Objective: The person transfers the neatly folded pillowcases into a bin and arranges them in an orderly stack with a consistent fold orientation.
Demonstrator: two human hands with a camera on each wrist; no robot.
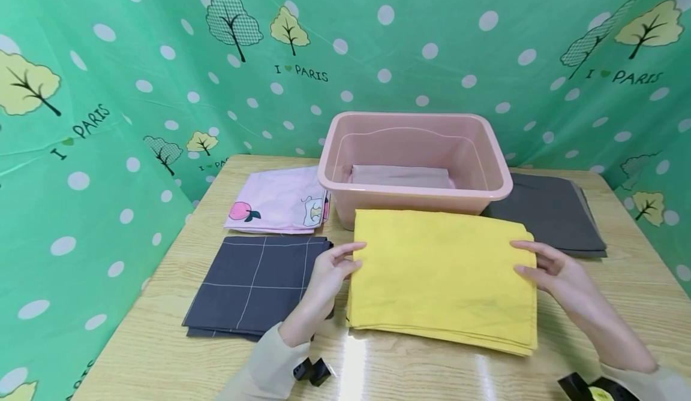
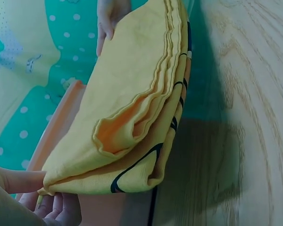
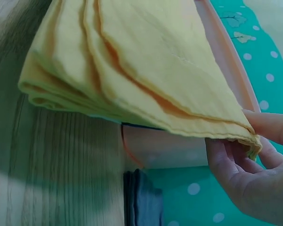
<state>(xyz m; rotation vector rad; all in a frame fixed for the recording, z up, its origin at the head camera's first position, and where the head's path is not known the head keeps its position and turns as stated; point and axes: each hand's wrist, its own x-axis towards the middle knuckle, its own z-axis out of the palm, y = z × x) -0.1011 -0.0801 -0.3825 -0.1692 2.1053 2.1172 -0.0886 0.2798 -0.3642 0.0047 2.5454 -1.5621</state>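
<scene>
A folded yellow cloth [image 1: 442, 275] is held up off the table in front of the pink bin. My left hand [image 1: 330, 275] pinches its left edge, thumb on one face and fingers behind, as the left wrist view shows with the hand [image 2: 42, 193] at a corner. On the opposite edge my right hand [image 1: 556, 272] grips the cloth in the same way; in the right wrist view that hand [image 3: 254, 169] pinches a corner. Several folded layers show along the lower edge of the yellow cloth [image 2: 132, 103], with dark printed lines on its underside.
The pink plastic bin [image 1: 415, 192] stands at the back with a folded pale cloth [image 1: 399, 176] inside. Left of it lie a folded pink printed cloth [image 1: 278, 197] and a dark checked cloth [image 1: 254, 284]. A folded dark grey cloth [image 1: 545, 209] lies at the right.
</scene>
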